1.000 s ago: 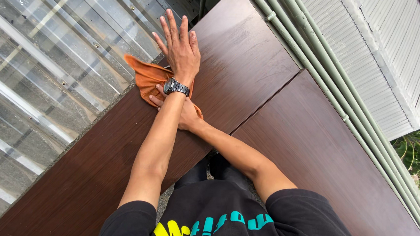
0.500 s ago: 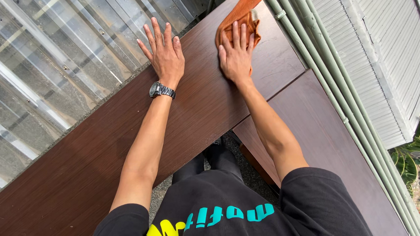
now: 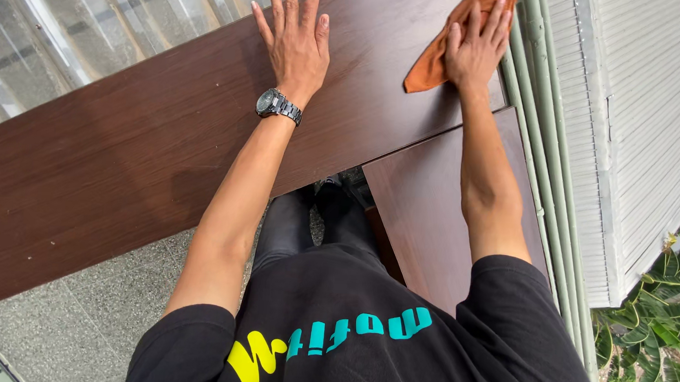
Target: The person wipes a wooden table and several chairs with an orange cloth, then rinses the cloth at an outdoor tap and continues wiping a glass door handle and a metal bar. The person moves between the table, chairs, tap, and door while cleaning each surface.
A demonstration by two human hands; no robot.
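My left hand lies flat, fingers spread, on a dark brown wooden board; a metal wristwatch is on that wrist. My right hand presses palm-down on an orange cloth at the board's far right end. The cloth is crumpled and runs up past the top edge of the view. Nothing is gripped in the left hand.
A second brown board lies lower, at a right angle under the first. Pale green pipes and a white slatted wall run along the right. Corrugated clear sheeting is behind the board; green plants at lower right; grey stone floor.
My right hand has swept the orange cloth from under my left arm out to the board's right end. The view has turned, and my left hand stays flat on the board.
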